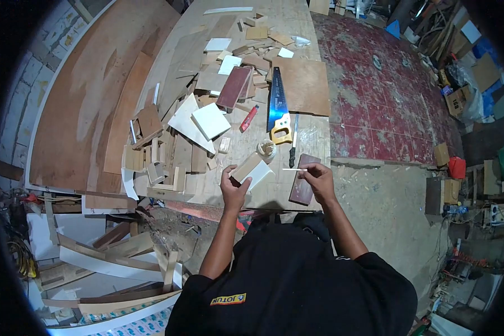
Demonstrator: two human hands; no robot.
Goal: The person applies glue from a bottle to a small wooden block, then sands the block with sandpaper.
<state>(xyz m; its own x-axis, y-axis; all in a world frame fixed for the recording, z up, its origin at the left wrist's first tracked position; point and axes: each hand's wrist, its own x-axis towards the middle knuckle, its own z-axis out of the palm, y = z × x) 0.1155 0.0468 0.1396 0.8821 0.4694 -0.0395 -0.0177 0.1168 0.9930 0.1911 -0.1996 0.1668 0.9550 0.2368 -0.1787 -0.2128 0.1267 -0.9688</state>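
Observation:
My left hand (235, 189) is closed on the left end of a small wooden block (249, 168) with a white face, held over the table's front part. In my right hand (318, 180) a thin pale stick (293, 169) is pinched, pointing left toward the block but apart from it. Just beyond the block stands a small open jar (266, 149) with pale contents. Under and beside my right hand lies a dark red-brown block (302, 190). A screwdriver-like tool with a black handle (293, 157) lies beyond the stick.
A handsaw (278, 106) with a yellow handle and a red cutter (249, 119) lie farther back on the table (313, 134). Wood offcuts and white pieces (211, 121) crowd its left and far parts. A small wooden frame (168, 179) sits at the front left.

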